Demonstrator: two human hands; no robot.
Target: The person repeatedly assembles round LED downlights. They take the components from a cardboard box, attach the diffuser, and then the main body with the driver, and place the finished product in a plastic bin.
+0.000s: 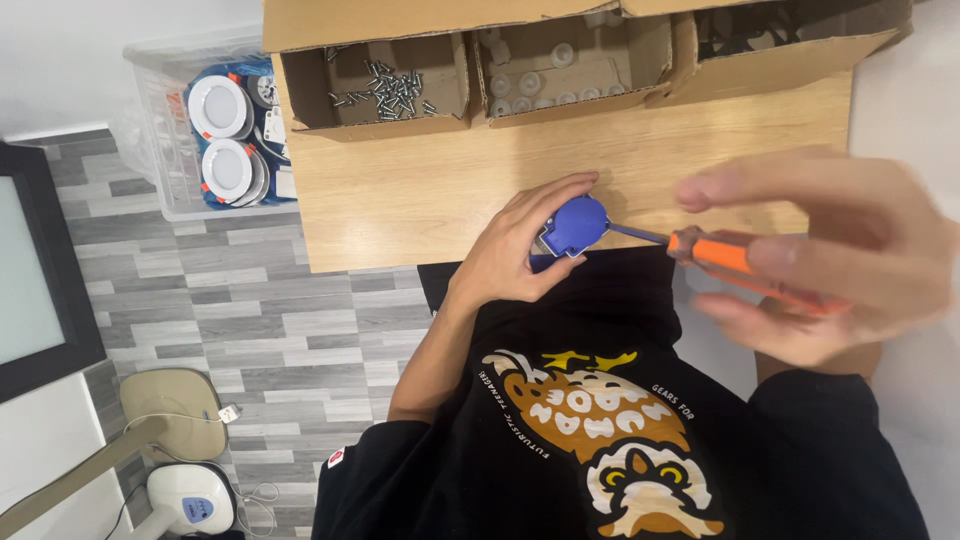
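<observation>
A: What is the person holding?

B: A small round blue plastic part (577, 225). It sits at the near edge of the light wooden table (420, 190), close to the black shirt with an owl picture (600, 420).

A: Which hand has it?

B: The left hand (520, 245). Its fingers are wrapped tight around the blue part.

A: And the other hand?

B: The right hand (830, 250) is closed on an orange-handled screwdriver (740, 260). The thin tip touches the blue part. That hand looks blurry.

A: What else is on the table?

B: At the far side, an open brown cardboard box of small silver screws (385, 90), and next to it a cardboard box of little white round pieces (560, 70).

A: And on the floor?

B: A clear plastic bin with round white lamps (225, 125) stands just beside the table on the grey floor (240, 310).
</observation>
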